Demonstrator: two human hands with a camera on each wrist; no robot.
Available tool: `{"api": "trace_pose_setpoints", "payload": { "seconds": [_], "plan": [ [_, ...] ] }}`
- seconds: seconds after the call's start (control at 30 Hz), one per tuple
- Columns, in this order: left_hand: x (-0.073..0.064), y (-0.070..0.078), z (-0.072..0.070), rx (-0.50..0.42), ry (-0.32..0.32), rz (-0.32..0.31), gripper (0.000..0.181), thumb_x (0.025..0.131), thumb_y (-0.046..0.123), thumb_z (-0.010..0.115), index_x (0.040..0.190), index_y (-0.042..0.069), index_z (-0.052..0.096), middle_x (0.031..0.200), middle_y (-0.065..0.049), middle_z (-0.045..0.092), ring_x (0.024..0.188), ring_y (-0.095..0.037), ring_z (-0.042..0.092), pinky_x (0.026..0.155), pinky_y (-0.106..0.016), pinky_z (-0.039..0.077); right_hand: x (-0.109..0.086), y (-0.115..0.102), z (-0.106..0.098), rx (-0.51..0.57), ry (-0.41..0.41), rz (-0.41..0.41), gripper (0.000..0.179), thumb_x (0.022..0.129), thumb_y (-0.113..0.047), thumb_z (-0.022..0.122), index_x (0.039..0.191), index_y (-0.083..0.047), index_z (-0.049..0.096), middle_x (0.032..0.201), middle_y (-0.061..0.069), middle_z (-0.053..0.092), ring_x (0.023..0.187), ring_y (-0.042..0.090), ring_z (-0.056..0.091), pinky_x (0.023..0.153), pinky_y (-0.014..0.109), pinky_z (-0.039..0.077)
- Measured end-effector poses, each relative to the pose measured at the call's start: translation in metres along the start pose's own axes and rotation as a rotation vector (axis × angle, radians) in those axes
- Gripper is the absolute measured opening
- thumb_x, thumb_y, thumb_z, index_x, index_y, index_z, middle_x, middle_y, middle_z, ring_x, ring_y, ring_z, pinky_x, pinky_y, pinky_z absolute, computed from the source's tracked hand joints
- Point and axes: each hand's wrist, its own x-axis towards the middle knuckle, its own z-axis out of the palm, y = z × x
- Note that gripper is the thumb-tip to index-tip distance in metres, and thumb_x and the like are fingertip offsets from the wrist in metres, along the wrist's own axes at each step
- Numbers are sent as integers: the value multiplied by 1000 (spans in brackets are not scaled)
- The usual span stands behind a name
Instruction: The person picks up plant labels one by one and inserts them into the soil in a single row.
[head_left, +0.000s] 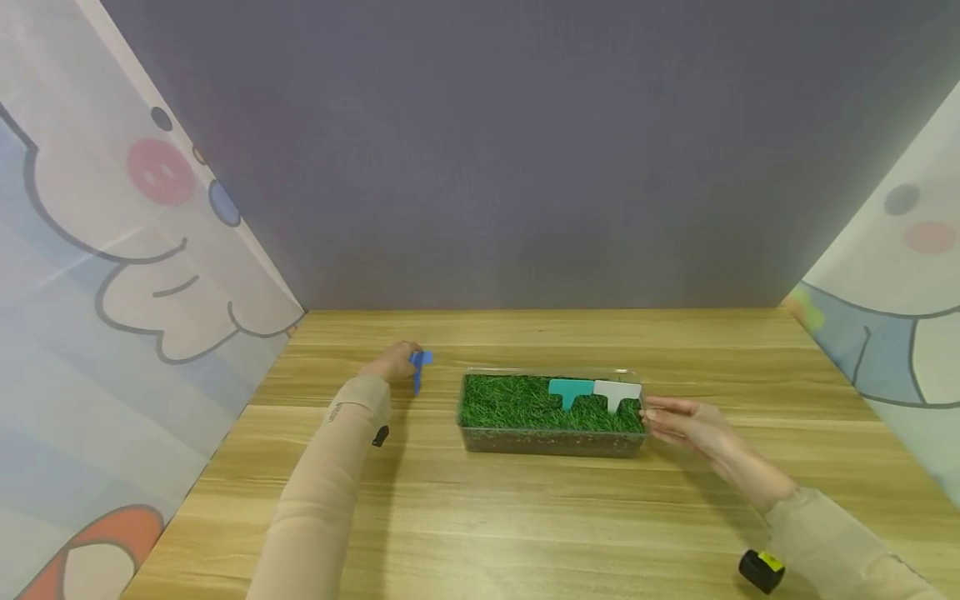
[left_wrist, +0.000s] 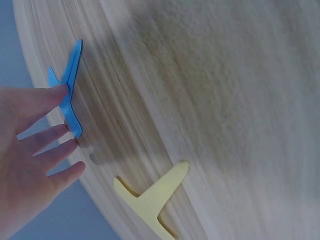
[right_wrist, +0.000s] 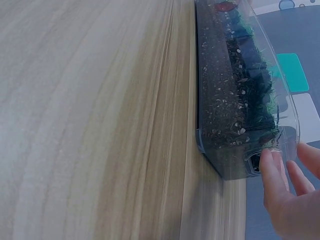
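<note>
My left hand [head_left: 392, 362] pinches a blue T-shaped plant label [head_left: 419, 367] between thumb and fingers, over the left part of the table. In the left wrist view, the thumb lies against the blue label [left_wrist: 71, 90] and the lower fingers spread apart. A yellow T-shaped label [left_wrist: 155, 196] lies on the wood beside that hand. My right hand [head_left: 693, 427] touches the right end of a clear planter box [head_left: 551, 442] with its fingertips, fingers fairly straight. Artificial grass [head_left: 510, 400] over dark soil fills the box. Teal [head_left: 572, 390] and white [head_left: 618, 392] labels stand upright in its right half.
The wooden table [head_left: 480, 517] meets a grey wall [head_left: 525, 167] at the back. Cartoon-printed panels [head_left: 112, 292] flank it on both sides. Small black devices are strapped under both wrists, the right one [head_left: 761, 572] with a yellow sticker.
</note>
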Motion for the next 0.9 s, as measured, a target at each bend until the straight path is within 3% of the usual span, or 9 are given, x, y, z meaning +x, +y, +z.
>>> {"api": "trace_pose_setpoints", "payload": {
  "seconds": [0.13, 0.27, 0.6, 0.9],
  "plan": [
    [1, 0, 1, -16, 10, 8, 48, 80, -7, 51, 127, -4, 42, 129, -28, 37, 106, -34, 45, 83, -39, 42, -1, -1, 2, 1, 15, 3, 61, 81, -8, 63, 129, 10, 29, 103, 6, 63, 90, 11, 61, 85, 28, 46],
    [2, 1, 0, -38, 18, 2, 49, 78, -8, 56, 125, -4, 45, 129, -26, 38, 111, -38, 43, 87, -42, 42, -1, -1, 2, -2, 16, 3, 62, 81, -9, 63, 129, 10, 30, 105, 7, 63, 90, 11, 61, 85, 29, 45],
    [5, 6, -4, -111, -4, -107, 50, 73, -12, 60, 121, 0, 51, 133, -20, 33, 107, -33, 43, 81, -36, 45, -2, -2, 3, -18, 18, 8, 60, 81, -9, 62, 129, 9, 31, 107, 8, 61, 91, 11, 61, 86, 30, 44],
    [7, 13, -10, -23, -80, -144, 48, 72, -2, 68, 117, 3, 50, 120, -15, 50, 108, -33, 46, 88, -47, 41, -1, -1, 2, -2, 11, -1, 59, 82, -11, 63, 129, 9, 33, 104, 3, 63, 90, 9, 61, 84, 28, 46]
  ]
}}
